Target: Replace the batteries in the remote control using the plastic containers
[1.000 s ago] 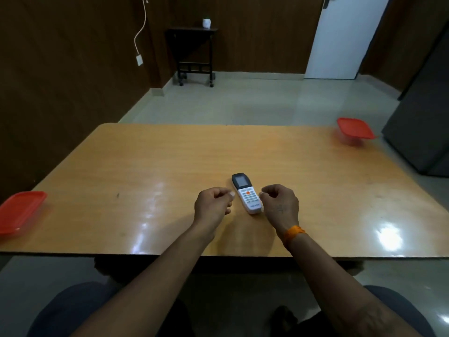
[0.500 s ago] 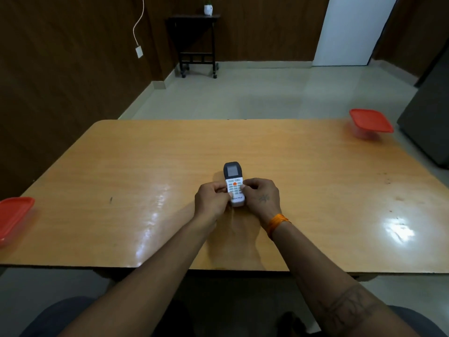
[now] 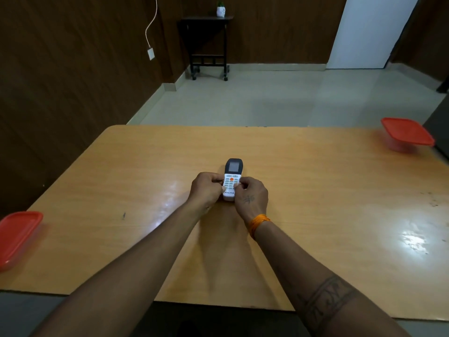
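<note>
White plastic is showing between both sets of fingers as the left hand (image 3: 206, 189) and the right hand (image 3: 251, 194) are pinching the near half of the remote control (image 3: 232, 177) from either side, each hand closed on its edge. The remote is lying face up at the middle of the tabletop (image 3: 315, 190), its long axis running straight away from the person, dark screen end pointing to the far side and the near end tucked between the two hands. Neither hand is nearer; the grip looks even. Two red-lidded plastic containers are sitting well apart from it, one (image 3: 18, 237) at the left edge, one (image 3: 407, 136) at the far right corner, both still lidded. Turning the remote over to reach its back cover is probably the coming move.
</note>
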Demonstrator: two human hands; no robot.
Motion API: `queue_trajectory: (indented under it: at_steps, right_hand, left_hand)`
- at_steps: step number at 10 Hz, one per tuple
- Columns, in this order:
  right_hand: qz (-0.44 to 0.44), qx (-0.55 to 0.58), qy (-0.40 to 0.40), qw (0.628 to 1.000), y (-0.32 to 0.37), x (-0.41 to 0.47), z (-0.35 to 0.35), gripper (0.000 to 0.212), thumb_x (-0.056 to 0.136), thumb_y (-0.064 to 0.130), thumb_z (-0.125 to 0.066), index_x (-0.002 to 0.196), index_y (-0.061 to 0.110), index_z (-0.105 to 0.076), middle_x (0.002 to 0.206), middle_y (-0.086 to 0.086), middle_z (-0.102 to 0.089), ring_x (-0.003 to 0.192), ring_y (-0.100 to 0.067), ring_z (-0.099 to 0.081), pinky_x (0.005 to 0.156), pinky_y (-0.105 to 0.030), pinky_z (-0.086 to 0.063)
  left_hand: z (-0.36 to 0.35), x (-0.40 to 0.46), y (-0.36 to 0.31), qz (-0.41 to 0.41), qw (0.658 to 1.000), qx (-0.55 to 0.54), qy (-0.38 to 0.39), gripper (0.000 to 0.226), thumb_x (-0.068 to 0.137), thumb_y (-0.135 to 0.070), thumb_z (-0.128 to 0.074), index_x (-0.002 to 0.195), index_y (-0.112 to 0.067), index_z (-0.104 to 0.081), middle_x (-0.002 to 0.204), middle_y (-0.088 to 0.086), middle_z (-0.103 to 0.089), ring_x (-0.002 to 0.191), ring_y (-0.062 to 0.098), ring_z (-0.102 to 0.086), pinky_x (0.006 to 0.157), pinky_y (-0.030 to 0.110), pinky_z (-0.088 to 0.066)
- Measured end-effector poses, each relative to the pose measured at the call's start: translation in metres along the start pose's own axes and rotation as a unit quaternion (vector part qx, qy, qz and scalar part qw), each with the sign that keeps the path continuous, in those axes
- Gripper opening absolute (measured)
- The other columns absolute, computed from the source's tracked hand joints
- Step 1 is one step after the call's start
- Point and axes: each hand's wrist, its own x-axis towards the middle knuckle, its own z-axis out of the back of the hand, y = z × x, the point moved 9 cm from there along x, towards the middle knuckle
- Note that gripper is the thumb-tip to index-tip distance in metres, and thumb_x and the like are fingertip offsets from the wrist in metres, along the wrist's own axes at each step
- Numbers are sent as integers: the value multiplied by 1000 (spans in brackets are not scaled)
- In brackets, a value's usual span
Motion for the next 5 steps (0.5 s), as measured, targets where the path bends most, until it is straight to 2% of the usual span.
queue_trajectory:
  at_steps: [3, 4, 5]
  right_hand:
    - [0, -5, 9, 1000, -3, 9, -2, 30, 98, 18, -64, 123, 7, -74, 121, -12, -75, 110, -26, -70, 93, -36, -58]
    - [13, -1, -2, 1000, -2, 8, 6, 29, 98, 23, -65, 121, 8, -74, 114, -9, -74, 105, -23, -68, 88, -36, -59]
    - [35, 2, -29, 999, 7, 15, 24, 29, 98, 29, -63, 120, 12, -73, 111, -4, -73, 103, -18, -66, 85, -31, -54]
  left_hand:
    - [3, 2, -5, -14, 1000, 6, -9, 40, 87, 5, -68, 124, -8, -75, 119, 13, -77, 106, 27, -73, 95, 45, -62]
    - [6, 1, -8, -23, 999, 23, -15, 40, 89, -5, -75, 129, -10, -72, 123, 8, -74, 110, 25, -70, 94, 46, -62]
    - [18, 2, -24, -76, 996, 29, -47, 42, 88, -19, -80, 130, -16, -72, 123, 0, -72, 113, 20, -69, 97, 46, -60]
